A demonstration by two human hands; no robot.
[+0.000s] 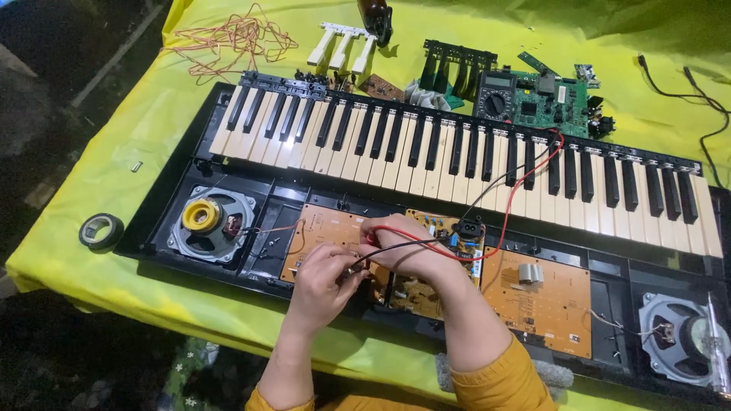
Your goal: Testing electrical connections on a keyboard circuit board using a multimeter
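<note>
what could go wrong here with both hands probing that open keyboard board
The red lead and black lead drape across the keys to the multimeter; a tug might drag it. Both the left hand and right hand crowd the orange circuit board, so a probe tip could slip and bridge contacts. The speaker's thin wires might snag.

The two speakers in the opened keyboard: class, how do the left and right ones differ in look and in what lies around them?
The left speaker shows a yellow ring at its centre; the right speaker has a grey centre. A screwdriver-like tool lies across the right speaker; nothing lies on the left speaker. The left speaker sits nearer the hands: left hand, right hand. Both are round, in grey metal frames, and set into the black case.
</note>
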